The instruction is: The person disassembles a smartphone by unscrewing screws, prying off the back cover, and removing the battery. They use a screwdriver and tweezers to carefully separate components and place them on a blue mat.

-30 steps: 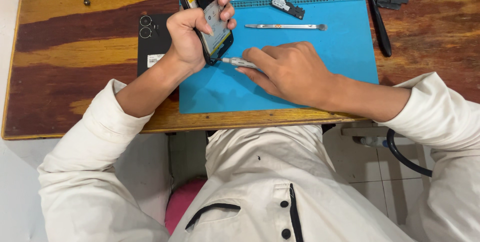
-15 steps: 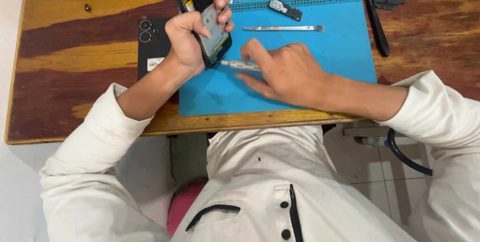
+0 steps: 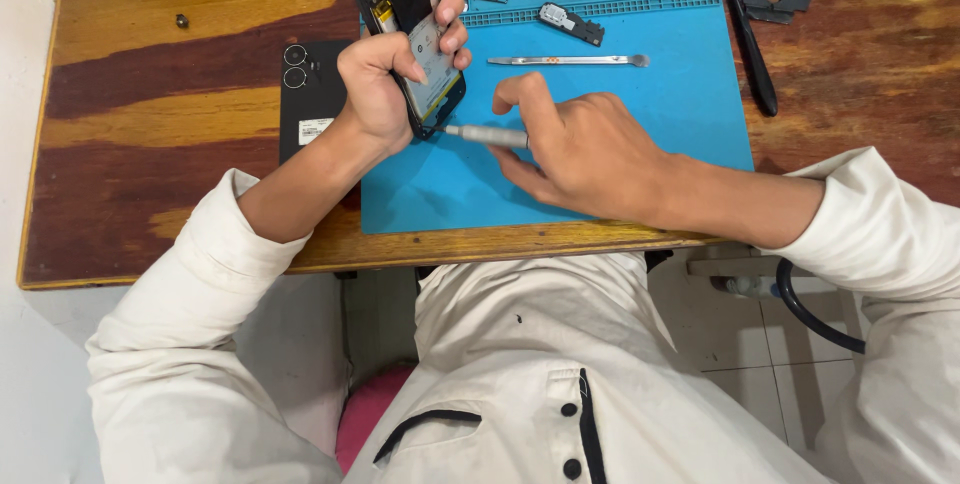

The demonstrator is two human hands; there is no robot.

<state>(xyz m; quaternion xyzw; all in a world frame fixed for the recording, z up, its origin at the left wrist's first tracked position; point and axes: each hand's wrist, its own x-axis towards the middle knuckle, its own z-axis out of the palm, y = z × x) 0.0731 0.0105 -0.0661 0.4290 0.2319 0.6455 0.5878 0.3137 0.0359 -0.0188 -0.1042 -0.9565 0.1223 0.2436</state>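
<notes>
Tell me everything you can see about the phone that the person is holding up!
The opened phone is dark and slim, with its back cover off, so small black parts and a pale, shiny panel show inside. It stands nearly upright, tilted a little, its lower end over the blue mat and its top cut off by the picture's edge. The left hand grips it around the middle. The right hand points a thin silver screwdriver at its bottom corner.

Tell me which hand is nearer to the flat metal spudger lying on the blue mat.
Right. The right hand, gripping a small screwdriver, sits just below the spudger. The left hand, holding the opened phone upright, is farther off to its left.
</notes>
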